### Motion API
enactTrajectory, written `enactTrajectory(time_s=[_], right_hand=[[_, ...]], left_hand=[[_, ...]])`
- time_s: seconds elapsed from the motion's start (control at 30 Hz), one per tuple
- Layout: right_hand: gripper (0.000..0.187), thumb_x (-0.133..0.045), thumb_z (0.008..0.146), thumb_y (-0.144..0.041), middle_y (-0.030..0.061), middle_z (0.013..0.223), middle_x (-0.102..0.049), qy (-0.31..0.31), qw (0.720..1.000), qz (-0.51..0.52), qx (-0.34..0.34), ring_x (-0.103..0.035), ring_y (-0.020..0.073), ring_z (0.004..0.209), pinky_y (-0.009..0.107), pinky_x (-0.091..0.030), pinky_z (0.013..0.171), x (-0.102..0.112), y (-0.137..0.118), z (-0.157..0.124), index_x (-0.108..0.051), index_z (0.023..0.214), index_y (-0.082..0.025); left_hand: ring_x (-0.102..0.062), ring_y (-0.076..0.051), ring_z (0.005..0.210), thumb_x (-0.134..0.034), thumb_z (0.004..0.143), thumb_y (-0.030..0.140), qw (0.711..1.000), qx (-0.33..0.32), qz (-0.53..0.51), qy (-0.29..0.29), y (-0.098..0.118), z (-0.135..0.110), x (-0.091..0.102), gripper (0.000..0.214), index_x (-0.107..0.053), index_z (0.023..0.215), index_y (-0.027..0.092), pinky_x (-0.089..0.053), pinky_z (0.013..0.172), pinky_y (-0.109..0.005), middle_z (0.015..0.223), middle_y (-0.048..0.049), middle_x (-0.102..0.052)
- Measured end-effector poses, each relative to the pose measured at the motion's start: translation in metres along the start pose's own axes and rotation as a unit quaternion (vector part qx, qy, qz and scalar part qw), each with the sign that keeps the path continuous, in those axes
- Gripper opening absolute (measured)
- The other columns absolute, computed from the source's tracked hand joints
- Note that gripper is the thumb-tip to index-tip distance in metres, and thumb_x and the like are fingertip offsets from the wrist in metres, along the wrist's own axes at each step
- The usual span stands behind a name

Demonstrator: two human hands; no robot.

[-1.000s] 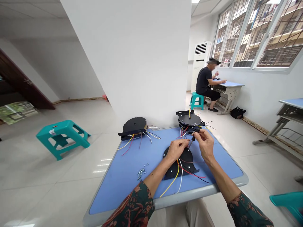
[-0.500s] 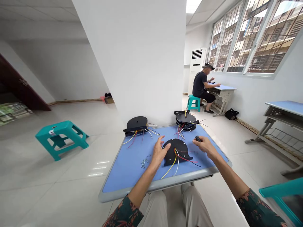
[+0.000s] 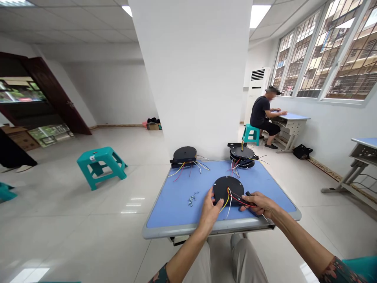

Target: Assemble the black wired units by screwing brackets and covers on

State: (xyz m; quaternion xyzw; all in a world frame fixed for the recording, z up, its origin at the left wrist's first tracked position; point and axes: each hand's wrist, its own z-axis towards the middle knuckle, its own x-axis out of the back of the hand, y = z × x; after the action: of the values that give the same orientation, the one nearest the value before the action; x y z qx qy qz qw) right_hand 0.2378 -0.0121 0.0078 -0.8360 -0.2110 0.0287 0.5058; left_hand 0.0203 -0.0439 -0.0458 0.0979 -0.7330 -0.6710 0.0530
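Note:
My left hand (image 3: pixel 210 211) grips the lower edge of a round black plate (image 3: pixel 225 188), which lies on the blue table near its front. Red, yellow and white wires (image 3: pixel 232 200) run from the plate, passing close to my right hand (image 3: pixel 259 205). That hand holds a small black-handled tool (image 3: pixel 249 193), probably a screwdriver, with most of it hidden by my fingers. A small heap of metal screws (image 3: pixel 191 200) lies left of the plate. Two similar black wired units (image 3: pixel 184 154) (image 3: pixel 241 152) stand at the table's far edge.
The blue table's grey rim (image 3: pixel 220 228) runs in front of me. A teal stool (image 3: pixel 100 167) stands on the floor to the left, and a white pillar (image 3: pixel 194 78) rises behind the table. A co-worker (image 3: pixel 260 116) sits at a desk by the windows.
My right hand has come in from the plate's far right to its wires. My left hand has moved onto the plate's lower edge, and the plate has shifted. The view has tilted upward.

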Motion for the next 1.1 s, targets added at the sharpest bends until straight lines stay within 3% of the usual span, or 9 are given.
enactTrajectory(time_s=[0.13,0.27,0.53,0.77,0.97,1.1], right_hand=[[0.020,-0.068,0.082,-0.029,0.0050,0.065,-0.067,-0.016,0.997,0.071,-0.016,-0.017,-0.0010,0.035,0.016,-0.006,0.034,-0.011,-0.003,0.002,-0.060,0.075,-0.013],[0.006,-0.065,0.076,-0.017,0.0064,0.071,-0.070,0.014,0.994,0.104,-0.020,-0.020,-0.0012,0.033,0.014,-0.009,0.032,-0.020,-0.008,0.006,-0.059,0.074,-0.014],[0.015,-0.059,0.080,-0.014,-0.0025,0.046,-0.051,0.022,0.995,0.089,-0.023,-0.017,0.0003,0.033,0.014,-0.009,0.032,-0.034,-0.036,0.027,-0.059,0.065,-0.012],[0.021,-0.060,0.084,-0.016,-0.0093,0.038,-0.032,0.011,0.995,0.093,-0.019,-0.015,0.0012,0.032,0.013,-0.010,0.030,-0.041,-0.056,0.058,-0.062,0.063,-0.013],[0.019,-0.061,0.083,-0.011,0.0015,0.049,-0.058,0.051,0.987,0.155,0.011,-0.018,-0.0006,0.030,0.012,-0.011,0.027,-0.043,-0.068,0.077,-0.060,0.064,-0.012],[0.018,-0.058,0.084,-0.008,0.0024,0.046,-0.060,0.083,0.977,0.196,0.015,-0.020,0.0004,0.029,0.012,-0.013,0.027,-0.046,-0.080,0.091,-0.058,0.067,-0.013]], left_hand=[[-0.071,-0.021,0.097,-0.075,0.078,0.022,0.997,0.047,-0.069,-0.002,0.002,-0.007,-0.011,0.081,-0.041,0.152,0.023,-0.059,0.082,-0.030,0.154,-0.0161,-0.045],[-0.072,-0.014,0.078,-0.069,0.084,0.020,0.991,0.072,-0.115,-0.010,0.010,-0.008,-0.010,0.078,-0.036,0.154,0.025,-0.060,0.079,-0.029,0.144,-0.0123,-0.057],[-0.065,-0.027,0.121,-0.078,0.076,0.021,0.991,0.056,-0.125,0.008,0.021,0.007,0.017,0.081,-0.045,0.149,0.019,-0.056,0.095,-0.032,0.150,-0.0141,-0.053],[-0.060,-0.028,0.127,-0.077,0.075,0.020,0.995,0.031,-0.096,-0.008,0.046,0.034,0.033,0.084,-0.042,0.152,0.016,-0.054,0.101,-0.035,0.148,-0.0153,-0.055],[-0.066,-0.028,0.116,-0.082,0.069,0.020,0.997,0.008,-0.068,-0.040,0.063,0.065,0.041,0.086,-0.047,0.147,0.017,-0.054,0.100,-0.038,0.146,-0.0158,-0.056],[-0.069,-0.026,0.109,-0.082,0.067,0.017,0.997,0.012,-0.059,-0.051,0.079,0.086,0.040,0.087,-0.047,0.146,0.013,-0.058,0.092,-0.034,0.140,-0.0173,-0.058]])
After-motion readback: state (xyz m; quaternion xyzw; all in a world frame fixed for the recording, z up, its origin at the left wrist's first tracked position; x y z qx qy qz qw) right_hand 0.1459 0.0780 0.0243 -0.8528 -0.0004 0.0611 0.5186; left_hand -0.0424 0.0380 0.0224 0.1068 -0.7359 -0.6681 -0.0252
